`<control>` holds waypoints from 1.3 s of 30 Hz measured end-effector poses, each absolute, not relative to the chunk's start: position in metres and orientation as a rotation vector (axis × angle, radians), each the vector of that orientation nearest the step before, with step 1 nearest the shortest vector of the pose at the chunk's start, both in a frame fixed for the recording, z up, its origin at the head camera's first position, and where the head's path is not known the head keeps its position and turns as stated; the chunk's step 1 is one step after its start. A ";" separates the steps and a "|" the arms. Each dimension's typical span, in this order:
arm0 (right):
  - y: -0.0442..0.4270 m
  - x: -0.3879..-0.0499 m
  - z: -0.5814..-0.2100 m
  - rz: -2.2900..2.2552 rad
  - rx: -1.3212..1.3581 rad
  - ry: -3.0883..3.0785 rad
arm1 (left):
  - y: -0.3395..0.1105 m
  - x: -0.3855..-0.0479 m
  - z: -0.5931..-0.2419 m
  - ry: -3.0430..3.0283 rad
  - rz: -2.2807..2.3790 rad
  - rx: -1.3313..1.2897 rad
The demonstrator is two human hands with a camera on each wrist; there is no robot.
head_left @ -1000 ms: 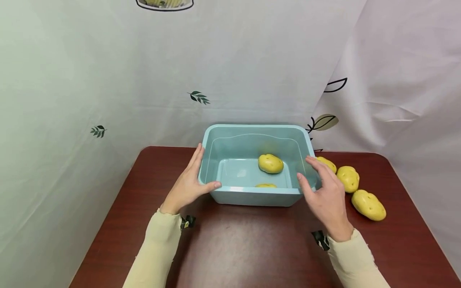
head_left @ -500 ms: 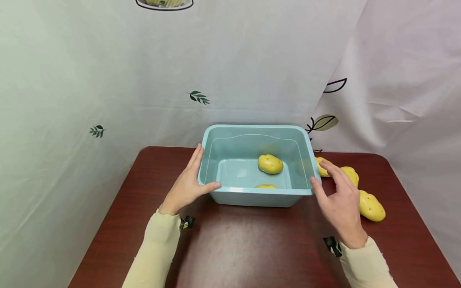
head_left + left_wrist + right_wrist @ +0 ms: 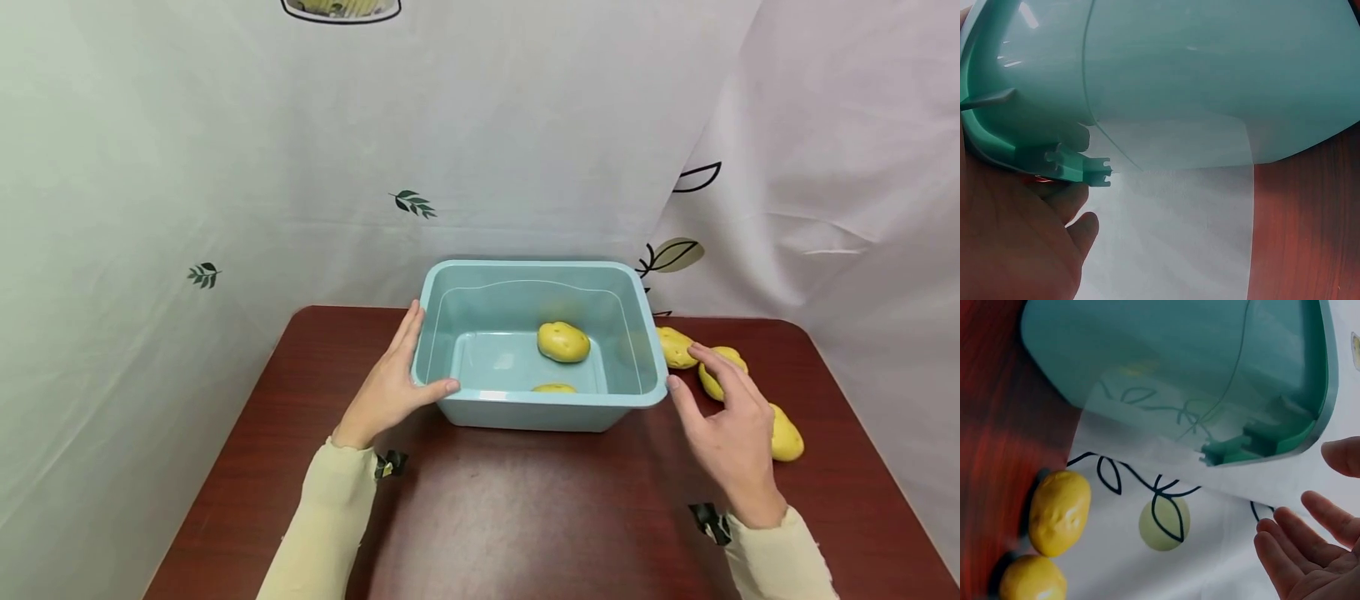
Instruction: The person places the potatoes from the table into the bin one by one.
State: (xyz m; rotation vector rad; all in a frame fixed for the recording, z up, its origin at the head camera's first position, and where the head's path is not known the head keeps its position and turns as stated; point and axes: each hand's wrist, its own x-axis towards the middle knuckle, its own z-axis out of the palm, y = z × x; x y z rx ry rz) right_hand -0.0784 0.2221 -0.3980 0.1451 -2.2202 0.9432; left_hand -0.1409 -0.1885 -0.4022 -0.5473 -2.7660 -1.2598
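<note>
A light blue bin [image 3: 525, 398] holds two yellow potatoes, one [image 3: 563, 342] right of centre, another [image 3: 555, 387] partly hidden by the front wall. My left hand [image 3: 382, 396] grips its left front corner, thumb over the rim; in the left wrist view the fingers of that hand [image 3: 1022, 231] curl under the rim. Just off the right front corner, my right hand [image 3: 731, 442] hovers with spread fingers, holding nothing; the right wrist view shows a gap between this hand [image 3: 1316, 550] and the bin [image 3: 1166, 350].
Right of the bin, three more potatoes lie on the dark red table [image 3: 525, 517]: one at the back [image 3: 677, 347], one in the middle [image 3: 729, 358] and one in front [image 3: 786, 435], the latter two partly behind my right hand. A pale patterned cloth [image 3: 525, 142] hangs behind.
My right hand has moved right, away from the bin's right front corner and over toward the loose potatoes. My left hand and the bin have stayed in place.
</note>
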 end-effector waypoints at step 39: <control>0.273 -0.073 -0.432 0.838 -0.136 -2.372 | -0.188 -0.141 -0.403 -2.755 -1.258 -0.548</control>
